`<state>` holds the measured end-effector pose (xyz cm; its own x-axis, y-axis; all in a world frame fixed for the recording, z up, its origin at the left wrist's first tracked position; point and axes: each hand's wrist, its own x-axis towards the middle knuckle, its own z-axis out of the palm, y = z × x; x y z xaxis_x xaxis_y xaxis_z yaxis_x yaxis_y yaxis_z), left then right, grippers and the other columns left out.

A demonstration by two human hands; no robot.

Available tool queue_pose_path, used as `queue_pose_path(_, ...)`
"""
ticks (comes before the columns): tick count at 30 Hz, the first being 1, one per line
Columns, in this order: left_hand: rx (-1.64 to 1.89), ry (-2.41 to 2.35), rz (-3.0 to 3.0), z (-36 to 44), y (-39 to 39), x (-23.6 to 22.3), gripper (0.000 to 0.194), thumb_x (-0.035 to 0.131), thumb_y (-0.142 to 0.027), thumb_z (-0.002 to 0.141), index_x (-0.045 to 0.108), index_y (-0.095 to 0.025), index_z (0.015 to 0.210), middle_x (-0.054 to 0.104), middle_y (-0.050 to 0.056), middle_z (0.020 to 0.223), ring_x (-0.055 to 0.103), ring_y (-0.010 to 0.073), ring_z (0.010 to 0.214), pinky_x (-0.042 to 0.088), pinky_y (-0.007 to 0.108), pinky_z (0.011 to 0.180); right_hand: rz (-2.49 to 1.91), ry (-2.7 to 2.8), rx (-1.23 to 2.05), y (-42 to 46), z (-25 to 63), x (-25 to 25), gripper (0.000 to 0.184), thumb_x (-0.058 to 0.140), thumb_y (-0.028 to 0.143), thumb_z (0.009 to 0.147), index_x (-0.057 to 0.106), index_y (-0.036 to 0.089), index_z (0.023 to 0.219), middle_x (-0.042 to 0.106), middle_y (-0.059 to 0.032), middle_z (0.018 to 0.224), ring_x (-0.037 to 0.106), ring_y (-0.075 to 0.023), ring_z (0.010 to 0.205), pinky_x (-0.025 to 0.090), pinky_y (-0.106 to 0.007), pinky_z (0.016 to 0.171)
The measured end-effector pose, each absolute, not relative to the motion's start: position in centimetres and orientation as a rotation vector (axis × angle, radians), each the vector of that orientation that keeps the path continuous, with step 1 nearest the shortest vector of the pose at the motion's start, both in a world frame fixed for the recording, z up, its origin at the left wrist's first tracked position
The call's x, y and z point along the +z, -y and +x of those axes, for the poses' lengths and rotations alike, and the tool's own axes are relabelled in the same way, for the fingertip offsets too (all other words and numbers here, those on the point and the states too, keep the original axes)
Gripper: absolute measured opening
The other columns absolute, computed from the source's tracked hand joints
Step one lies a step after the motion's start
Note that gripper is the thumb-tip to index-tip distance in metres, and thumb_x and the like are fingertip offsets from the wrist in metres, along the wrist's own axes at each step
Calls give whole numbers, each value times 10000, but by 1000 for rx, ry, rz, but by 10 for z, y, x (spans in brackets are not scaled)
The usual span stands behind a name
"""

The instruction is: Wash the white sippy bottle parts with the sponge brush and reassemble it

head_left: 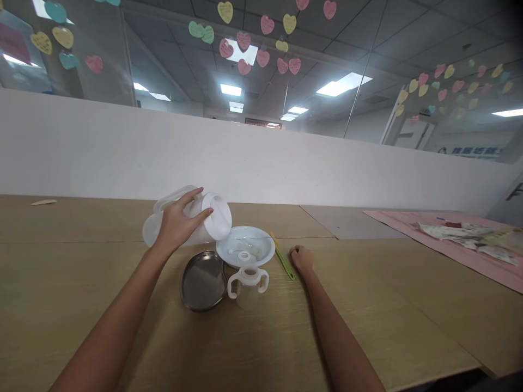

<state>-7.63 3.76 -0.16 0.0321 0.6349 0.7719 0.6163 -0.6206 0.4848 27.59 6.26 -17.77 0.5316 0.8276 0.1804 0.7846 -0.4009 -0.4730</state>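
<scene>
Two forearms (116, 316) come in nearest, over the wooden table (245, 354). Leftmost is a pale strip (43, 202) near the wall (102, 147); then comes the metal tray (203, 280), just in front of the jug (196, 235). Next stands the two-handled cup (247, 294), in front of the white bowl (224, 246) (a bit of a crowd there), then the green brush (284, 262). Pink cloth (392, 222) lies far right.

The jug, tilted, is clamped in the left hand (176, 222), thumb on its white lid (219, 218), which leans toward the bowl; whether they touch, I can't tell. Well apart, the right hand (301, 258) rests with fingers curled, just right of the brush.

The wall rises along the table's back; open wood runs from the right hand to the cloth, and the near edge shows lower right.
</scene>
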Motion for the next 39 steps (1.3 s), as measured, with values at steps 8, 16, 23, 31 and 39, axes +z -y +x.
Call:
queue_pose_path(8, 1668, -1331, 2203, -74, -35, 0, 531, 654, -411, 658, 548, -288, 1163, 583, 10, 1183, 519, 219, 1105, 398, 368, 965, -2268, 1313, 111, -62, 275, -177, 320, 383, 230, 786, 677, 160, 892, 658, -110, 913, 600, -185, 830, 387, -230, 638)
queue_pose_path(16, 1853, -1009, 1597, -88, -39, 9, 649, 740, -328, 588, 539, -136, 1175, 593, 130, 1152, 539, 225, 1084, 408, 354, 971, -2265, 1315, 117, -61, 275, -176, 324, 378, 215, 785, 676, 150, 897, 661, -117, 919, 600, -170, 825, 384, -214, 642)
queue_pose_path(23, 1691, -944, 1804, -83, 6, 37, 623, 769, -345, 548, 586, -185, 1121, 605, 87, 1144, 534, 238, 1087, 383, 382, 999, -2263, 1307, 127, -61, 275, -176, 320, 377, 227, 787, 671, 171, 899, 661, -103, 927, 600, -173, 830, 386, -219, 640)
queue_pose_path(31, 1401, -1027, 2107, -64, 39, 46, 544, 719, -412, 577, 608, -253, 1086, 573, 23, 1196, 533, 247, 1088, 409, 400, 977, -2262, 1318, 119, -61, 275, -177, 317, 382, 206, 782, 674, 159, 897, 660, -105, 928, 600, -171, 844, 383, -215, 643)
queue_pose_path(39, 1399, -988, 2202, -58, 42, 41, 505, 727, -381, 566, 629, -278, 1052, 569, 18, 1195, 514, 250, 1113, 408, 409, 984, -2264, 1313, 117, -59, 273, -175, 315, 381, 213, 790, 674, 161, 894, 662, -108, 914, 602, -176, 832, 390, -224, 652)
